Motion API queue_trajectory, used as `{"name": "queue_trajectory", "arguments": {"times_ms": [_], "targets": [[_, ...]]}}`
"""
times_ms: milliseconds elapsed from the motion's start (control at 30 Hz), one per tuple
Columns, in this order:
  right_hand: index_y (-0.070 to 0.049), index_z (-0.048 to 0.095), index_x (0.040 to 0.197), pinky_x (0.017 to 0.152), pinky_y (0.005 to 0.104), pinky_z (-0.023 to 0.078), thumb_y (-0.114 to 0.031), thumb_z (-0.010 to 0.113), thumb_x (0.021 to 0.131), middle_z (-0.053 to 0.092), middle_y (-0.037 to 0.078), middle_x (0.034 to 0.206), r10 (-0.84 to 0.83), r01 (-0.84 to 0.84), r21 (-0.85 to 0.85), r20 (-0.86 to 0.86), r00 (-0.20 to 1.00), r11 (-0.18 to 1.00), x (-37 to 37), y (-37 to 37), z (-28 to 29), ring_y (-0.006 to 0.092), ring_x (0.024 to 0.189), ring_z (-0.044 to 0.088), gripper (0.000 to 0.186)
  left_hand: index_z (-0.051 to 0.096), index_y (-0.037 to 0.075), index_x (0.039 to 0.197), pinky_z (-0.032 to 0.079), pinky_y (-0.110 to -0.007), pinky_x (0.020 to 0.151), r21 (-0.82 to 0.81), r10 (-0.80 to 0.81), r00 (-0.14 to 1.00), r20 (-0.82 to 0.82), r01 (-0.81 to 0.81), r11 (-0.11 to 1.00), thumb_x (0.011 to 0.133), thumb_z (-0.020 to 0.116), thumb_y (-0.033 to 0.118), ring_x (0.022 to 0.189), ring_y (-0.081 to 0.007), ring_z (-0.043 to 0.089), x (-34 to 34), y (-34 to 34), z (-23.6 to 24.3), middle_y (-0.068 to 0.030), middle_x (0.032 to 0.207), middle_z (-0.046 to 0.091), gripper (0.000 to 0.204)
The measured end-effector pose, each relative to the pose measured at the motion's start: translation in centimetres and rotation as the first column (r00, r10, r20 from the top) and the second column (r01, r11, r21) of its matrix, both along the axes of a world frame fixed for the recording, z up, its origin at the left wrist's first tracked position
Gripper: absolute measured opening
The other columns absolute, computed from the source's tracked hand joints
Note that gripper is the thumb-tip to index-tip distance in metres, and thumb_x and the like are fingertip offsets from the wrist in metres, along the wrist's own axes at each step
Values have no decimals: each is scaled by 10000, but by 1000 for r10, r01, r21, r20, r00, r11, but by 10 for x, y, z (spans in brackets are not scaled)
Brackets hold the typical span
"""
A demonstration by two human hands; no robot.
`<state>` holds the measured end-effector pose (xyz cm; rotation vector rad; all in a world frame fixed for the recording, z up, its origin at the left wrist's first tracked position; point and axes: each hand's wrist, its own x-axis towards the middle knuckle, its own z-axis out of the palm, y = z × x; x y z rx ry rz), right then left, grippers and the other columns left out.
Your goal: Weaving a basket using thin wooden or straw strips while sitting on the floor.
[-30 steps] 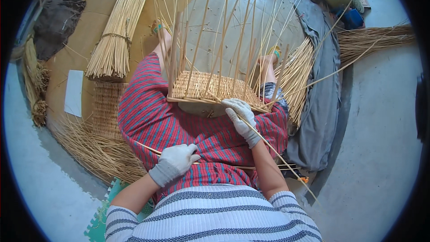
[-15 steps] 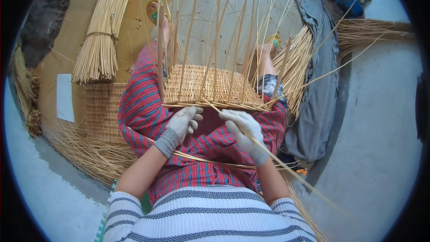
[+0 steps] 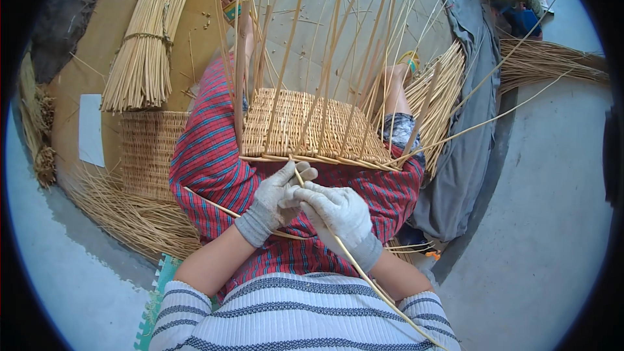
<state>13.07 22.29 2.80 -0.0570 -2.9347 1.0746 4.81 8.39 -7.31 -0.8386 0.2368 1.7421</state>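
A partly woven wicker basket (image 3: 318, 123) rests across my lap, with several tall stakes rising from it. One pale wicker strand (image 3: 354, 263) runs from its near edge through both hands and trails down past my right forearm. Just below that edge, my left hand (image 3: 273, 198), in a whitish glove, is closed around the strand close to the weave. My right hand (image 3: 341, 218), gloved too, presses against the left one and grips the same strand. Inside the fingers, the exact hold is partly hidden.
A tied bundle of rods (image 3: 140, 58) lies at the far left, near a finished-looking woven panel (image 3: 153, 156). Loose strands (image 3: 130, 214) spread below it. On the right are more rods (image 3: 442, 104) and a grey cloth (image 3: 461, 175). Long strands stick out rightward from the basket.
My right hand has moved left and down to meet my left hand. The strand's trailing end has swung inward toward my body. My left hand has shifted slightly right, onto the strand.
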Motion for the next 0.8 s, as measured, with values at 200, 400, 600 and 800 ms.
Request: {"name": "queue_trajectory", "arguments": {"times_ms": [200, 400, 600, 800], "targets": [[-105, 677, 1120, 779, 397, 582, -103, 720, 894, 743, 121, 1076, -49, 49, -7, -36, 998, 999, 5, -10, -18, 279, 951, 728, 230, 591, 39, 1071, 403, -203, 400, -63, 24, 1000, -6, -24, 998, 1107, 429, 327, 450, -76, 450, 0, 4, -10, -55, 817, 636, 333], [-107, 673, 1121, 782, 400, 594, -97, 721, 894, 739, 147, 1087, -75, 73, -25, -75, 994, 997, 4, -12, -50, 310, 959, 732, 232, 559, 63, 1002, 351, -218, 377, -270, -10, 995, -99, -17, 963, 1087, 491, 329, 432, -81, 393, -1, 15, -32, -10, 714, 537, 288], [-116, 660, 1151, 709, 399, 606, -146, 700, 921, 730, 166, 1119, -47, 42, -106, -50, 998, 993, 4, -11, -69, 331, 888, 736, 236, 560, 59, 1009, 336, -220, 363, -280, -81, 990, -115, 45, 959, 1079, 510, 339, 425, -79, 377, -10, 11, -50, 4, 681, 497, 293], [-131, 687, 1151, 778, 396, 604, -191, 682, 945, 729, 136, 1172, -74, 72, -57, -21, 997, 996, 6, -4, -41, 299, 918, 738, 215, 597, 46, 1038, 377, -211, 384, -387, -195, 965, -173, 115, 915, 1085, 500, 323, 446, -64, 471, -18, 18, -12, -21, 714, 603, 298]]}}
